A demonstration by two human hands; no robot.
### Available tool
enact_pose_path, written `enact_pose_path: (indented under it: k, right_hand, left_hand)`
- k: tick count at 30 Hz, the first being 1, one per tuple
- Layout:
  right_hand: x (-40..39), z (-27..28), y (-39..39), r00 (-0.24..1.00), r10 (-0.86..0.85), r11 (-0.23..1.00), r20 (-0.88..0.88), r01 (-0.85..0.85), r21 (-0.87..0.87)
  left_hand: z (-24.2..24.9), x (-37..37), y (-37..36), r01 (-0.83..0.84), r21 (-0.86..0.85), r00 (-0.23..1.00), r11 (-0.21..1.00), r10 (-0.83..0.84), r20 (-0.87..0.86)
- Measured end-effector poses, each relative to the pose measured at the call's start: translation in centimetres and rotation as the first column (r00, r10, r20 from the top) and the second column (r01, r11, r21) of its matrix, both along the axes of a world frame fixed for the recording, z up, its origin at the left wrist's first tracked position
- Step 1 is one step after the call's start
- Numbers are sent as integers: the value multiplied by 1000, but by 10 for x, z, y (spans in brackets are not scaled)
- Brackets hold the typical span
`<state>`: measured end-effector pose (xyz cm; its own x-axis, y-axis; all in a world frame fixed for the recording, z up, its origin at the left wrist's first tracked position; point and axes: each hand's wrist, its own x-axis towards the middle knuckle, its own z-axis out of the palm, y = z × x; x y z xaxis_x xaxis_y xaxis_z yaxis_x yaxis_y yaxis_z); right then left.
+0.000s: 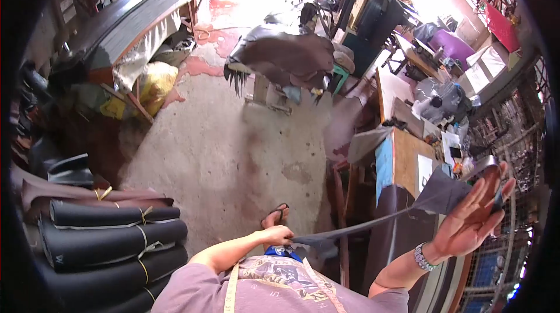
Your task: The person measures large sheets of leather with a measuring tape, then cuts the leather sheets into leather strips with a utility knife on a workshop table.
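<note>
My left hand [278, 235] is closed on one end of a long dark strip of material [361, 225], close to my waist. The strip stretches up to the right and widens into a dark flap [446, 190] beside my right hand [472, 214]. That hand is raised with its fingers spread, palm showing, and a patterned band on the wrist. Something shiny and curved shows by its fingertips; whether the hand holds it, I cannot tell. A measuring tape [232, 289] hangs around my neck.
Rolls of dark material [116, 237] are stacked at the lower left. A wooden cabinet [411, 153] stands at the right, near the strip. Ahead, dark hides [283, 53] cover a stand. Layered sheets [140, 18] lie on a table at the upper left.
</note>
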<state>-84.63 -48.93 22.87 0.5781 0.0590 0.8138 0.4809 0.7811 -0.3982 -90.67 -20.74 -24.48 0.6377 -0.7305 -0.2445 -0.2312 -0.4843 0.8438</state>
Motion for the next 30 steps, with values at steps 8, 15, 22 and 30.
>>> enact_pose_path:
  k: [8, 15, 22, 30]
  right_hand:
    - [241, -4, 20, 937, 202, 963, -287, -137, 230]
    - [460, -34, 19, 781, 202, 979, -591, -158, 126]
    - [664, -77, 54, 648, -127, 983, -751, -21, -185]
    - [833, -165, 43, 698, 167, 956, -696, -287, -58]
  left_hand:
    - [48, 162, 163, -434, 310, 899, 846, 426, 99]
    - [95, 320, 355, -975, -119, 113, 186, 885, 452]
    - [228, 527, 519, -984, -156, -16, 90, 819, 573]
    - [276, 719, 581, -923, -289, 30, 254, 797, 604]
